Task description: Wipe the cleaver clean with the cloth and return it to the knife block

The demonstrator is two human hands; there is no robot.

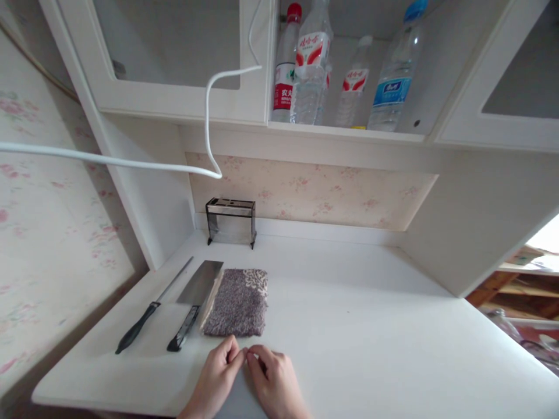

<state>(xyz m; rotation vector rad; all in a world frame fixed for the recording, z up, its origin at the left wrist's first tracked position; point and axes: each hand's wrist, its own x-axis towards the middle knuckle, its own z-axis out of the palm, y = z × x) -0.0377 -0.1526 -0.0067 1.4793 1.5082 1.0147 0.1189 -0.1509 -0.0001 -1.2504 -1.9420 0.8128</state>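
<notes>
Here are the left hand [222, 369] and right hand [273, 375], fingers curled, tips meeting; whether they pinch anything, I can't tell. Just beyond lies the folded towel [238, 305], flat on the desk [349, 326], cleaver [203, 282] close beside it, sharpening rod [151, 310] farther left, both handles angled toward the person, presumably for easy grabbing.
</notes>
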